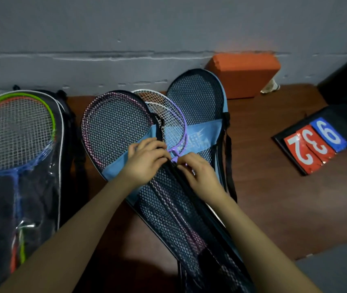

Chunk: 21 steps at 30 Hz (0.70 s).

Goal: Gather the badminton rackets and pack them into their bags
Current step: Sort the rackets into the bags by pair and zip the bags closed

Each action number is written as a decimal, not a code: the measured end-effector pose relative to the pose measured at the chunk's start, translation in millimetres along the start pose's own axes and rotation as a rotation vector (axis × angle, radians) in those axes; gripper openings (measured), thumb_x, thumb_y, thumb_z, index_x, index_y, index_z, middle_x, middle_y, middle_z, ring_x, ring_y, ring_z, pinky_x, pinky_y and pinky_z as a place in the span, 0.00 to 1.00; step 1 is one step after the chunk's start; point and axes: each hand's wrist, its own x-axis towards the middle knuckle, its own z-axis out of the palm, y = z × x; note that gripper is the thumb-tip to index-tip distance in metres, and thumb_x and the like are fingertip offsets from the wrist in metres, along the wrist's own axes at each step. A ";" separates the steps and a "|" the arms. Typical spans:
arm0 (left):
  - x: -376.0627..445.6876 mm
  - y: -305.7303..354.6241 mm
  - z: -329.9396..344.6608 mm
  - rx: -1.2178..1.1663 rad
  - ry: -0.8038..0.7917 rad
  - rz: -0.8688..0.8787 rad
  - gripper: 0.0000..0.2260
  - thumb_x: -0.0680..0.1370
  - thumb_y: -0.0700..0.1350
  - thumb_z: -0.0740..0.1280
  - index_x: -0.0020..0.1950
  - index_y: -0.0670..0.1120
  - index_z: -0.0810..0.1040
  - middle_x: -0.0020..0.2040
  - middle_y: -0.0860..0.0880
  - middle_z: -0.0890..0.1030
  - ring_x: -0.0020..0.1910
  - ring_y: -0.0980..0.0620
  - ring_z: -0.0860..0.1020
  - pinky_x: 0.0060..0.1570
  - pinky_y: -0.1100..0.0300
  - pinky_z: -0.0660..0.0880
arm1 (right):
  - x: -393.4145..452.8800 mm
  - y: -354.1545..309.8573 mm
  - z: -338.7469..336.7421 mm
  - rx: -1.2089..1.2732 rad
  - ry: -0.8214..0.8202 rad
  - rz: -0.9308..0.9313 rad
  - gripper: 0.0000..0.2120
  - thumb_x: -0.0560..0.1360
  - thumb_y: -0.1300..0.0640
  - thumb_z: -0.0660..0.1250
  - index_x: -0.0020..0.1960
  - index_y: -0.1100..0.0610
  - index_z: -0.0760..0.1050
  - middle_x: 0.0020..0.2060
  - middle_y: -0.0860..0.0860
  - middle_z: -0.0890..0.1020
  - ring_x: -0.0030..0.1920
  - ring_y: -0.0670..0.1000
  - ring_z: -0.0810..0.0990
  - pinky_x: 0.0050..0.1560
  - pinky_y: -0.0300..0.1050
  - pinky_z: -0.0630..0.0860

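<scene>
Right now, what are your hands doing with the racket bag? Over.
Left grip holds blue mesh racket bag edge. Right grip pinches at zip line. Purple racket head still sticking out. Nothing blocking.

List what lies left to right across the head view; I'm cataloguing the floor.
Clear-fronted racket bag → blue mesh bag → orange block → scoreboard.

A blue-and-black mesh racket bag (189, 187) lies open at frame centre, a purple-framed racket (173, 121) between its two flaps. At far left lies a clear-fronted black bag (41, 187) holding rackets. An orange block (243, 75) sits behind; a numbered flip scoreboard (316, 144) lies at right.
</scene>
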 end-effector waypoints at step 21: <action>-39.2 44.2 33.1 -0.015 0.056 -0.107 0.16 0.79 0.49 0.59 0.67 0.55 0.70 0.74 0.52 0.61 0.73 0.49 0.54 0.67 0.51 0.47 | -70.8 16.9 -21.2 -0.011 -0.040 0.072 0.03 0.74 0.59 0.64 0.44 0.58 0.75 0.39 0.49 0.78 0.41 0.47 0.74 0.42 0.44 0.71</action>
